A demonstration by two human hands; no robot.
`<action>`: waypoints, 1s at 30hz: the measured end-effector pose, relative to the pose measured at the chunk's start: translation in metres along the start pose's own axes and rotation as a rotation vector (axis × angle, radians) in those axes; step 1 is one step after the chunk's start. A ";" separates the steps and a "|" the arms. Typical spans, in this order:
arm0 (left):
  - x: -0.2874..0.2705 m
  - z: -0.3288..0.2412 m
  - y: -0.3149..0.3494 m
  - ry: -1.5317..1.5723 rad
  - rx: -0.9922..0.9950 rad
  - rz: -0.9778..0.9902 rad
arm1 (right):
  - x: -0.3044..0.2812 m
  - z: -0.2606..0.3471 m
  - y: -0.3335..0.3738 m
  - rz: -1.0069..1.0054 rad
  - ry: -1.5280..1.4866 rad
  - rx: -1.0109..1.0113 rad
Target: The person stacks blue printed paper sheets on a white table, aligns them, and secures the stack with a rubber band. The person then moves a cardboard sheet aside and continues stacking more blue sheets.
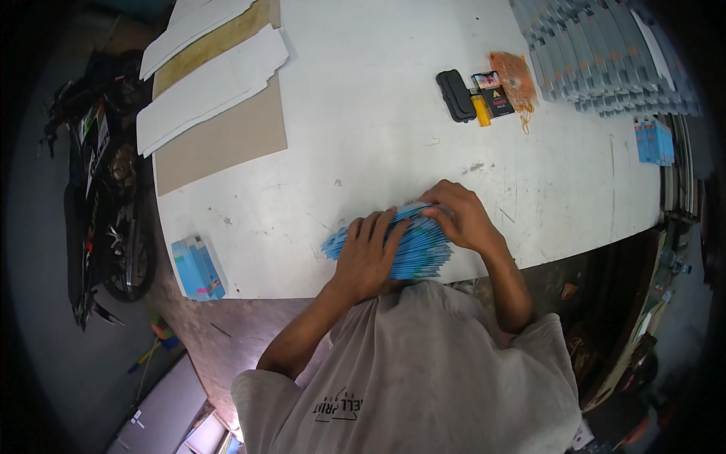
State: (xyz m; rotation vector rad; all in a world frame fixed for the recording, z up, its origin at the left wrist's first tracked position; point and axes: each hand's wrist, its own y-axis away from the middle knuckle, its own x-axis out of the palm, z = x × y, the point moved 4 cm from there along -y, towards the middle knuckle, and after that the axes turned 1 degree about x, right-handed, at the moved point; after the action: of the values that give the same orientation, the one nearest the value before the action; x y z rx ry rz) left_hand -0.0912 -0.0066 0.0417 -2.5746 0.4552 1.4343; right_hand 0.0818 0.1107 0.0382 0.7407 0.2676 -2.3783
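A thick fanned stack of thin blue flat cartons lies at the table's near edge, right in front of my body. My left hand is curved over the stack's left part, its fingers spread across the upper edges. At the far right corner of the stack, my right hand pinches the cartons' edges between thumb and bent fingers. The layers overlap in slanted rows, and the part beneath my left palm is hidden.
A blue carton block stands at the table's left corner. White sheets and brown boards lie far left. A black case, yellow lighter, small pack and orange pouch sit far right, near grey stacks.
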 end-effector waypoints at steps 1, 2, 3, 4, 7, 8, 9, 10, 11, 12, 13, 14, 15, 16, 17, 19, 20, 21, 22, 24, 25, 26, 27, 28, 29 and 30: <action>0.000 -0.001 0.001 0.004 -0.004 0.004 | 0.000 0.003 0.003 -0.028 0.065 -0.104; 0.000 -0.001 0.000 0.008 -0.004 -0.002 | 0.001 0.001 0.004 -0.011 0.111 -0.155; -0.002 -0.001 -0.001 0.013 -0.004 -0.007 | 0.001 -0.001 0.005 0.006 0.157 -0.206; -0.003 -0.002 -0.002 0.018 -0.003 -0.013 | 0.003 -0.003 0.005 0.023 0.203 -0.256; -0.005 -0.002 -0.004 0.003 -0.003 -0.026 | 0.008 -0.007 0.008 -0.011 0.230 -0.280; -0.005 -0.001 -0.006 0.004 -0.002 -0.027 | 0.008 -0.008 0.006 -0.010 0.240 -0.284; -0.006 0.000 -0.008 0.005 0.000 -0.029 | 0.008 -0.010 0.005 -0.009 0.250 -0.288; -0.006 0.001 -0.010 0.007 0.001 -0.030 | 0.007 -0.011 0.004 -0.009 0.261 -0.291; -0.005 0.002 -0.009 0.007 0.001 -0.022 | 0.006 -0.010 0.005 -0.004 0.272 -0.285; -0.004 0.003 -0.009 0.008 0.001 -0.014 | 0.005 -0.010 0.005 0.001 0.283 -0.279; -0.002 0.003 -0.009 0.009 0.002 -0.006 | 0.004 -0.009 0.006 0.006 0.294 -0.273; -0.002 0.003 -0.008 0.011 0.011 -0.025 | 0.002 -0.010 0.008 0.041 0.272 -0.249; -0.002 0.003 -0.006 0.013 0.021 -0.043 | 0.000 -0.012 0.009 0.075 0.249 -0.225; -0.001 0.002 -0.006 0.015 0.032 -0.062 | -0.003 -0.011 0.011 0.110 0.227 -0.201; 0.000 0.003 -0.005 -0.005 0.019 -0.062 | -0.008 -0.006 0.012 0.122 0.254 -0.200; 0.003 0.004 -0.005 -0.050 -0.003 -0.064 | -0.017 0.008 0.014 0.142 0.310 -0.203; 0.002 0.003 -0.008 -0.051 -0.007 -0.040 | -0.015 0.014 0.017 0.090 0.267 -0.183; 0.000 0.001 -0.010 -0.049 -0.011 -0.016 | -0.007 0.024 0.020 0.041 0.226 -0.162; 0.000 0.000 -0.012 -0.047 -0.015 0.009 | 0.001 0.034 0.024 -0.008 0.185 -0.141; 0.007 0.005 -0.009 -0.048 -0.014 0.039 | 0.030 0.038 0.033 0.089 0.381 -0.162; 0.012 0.007 -0.007 -0.049 -0.013 0.055 | 0.044 0.036 0.035 0.160 0.468 -0.111; 0.015 0.009 -0.006 -0.069 -0.008 0.041 | 0.054 0.032 0.036 0.232 0.554 -0.062; 0.017 0.010 -0.005 -0.088 -0.003 0.026 | 0.057 0.030 0.036 0.240 0.591 -0.053; 0.019 0.011 -0.005 -0.107 0.002 0.011 | 0.057 0.029 0.037 0.240 0.588 -0.051; 0.016 0.010 -0.005 -0.103 0.006 0.019 | 0.058 0.030 0.037 0.242 0.584 -0.048; 0.011 0.009 -0.006 -0.100 0.009 0.027 | 0.058 0.031 0.036 0.245 0.581 -0.047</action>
State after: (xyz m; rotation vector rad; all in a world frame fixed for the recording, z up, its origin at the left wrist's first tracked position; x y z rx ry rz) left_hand -0.0908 -0.0005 0.0279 -2.4849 0.4820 1.5577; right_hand 0.0535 0.0419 0.0301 1.3502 0.4404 -1.8787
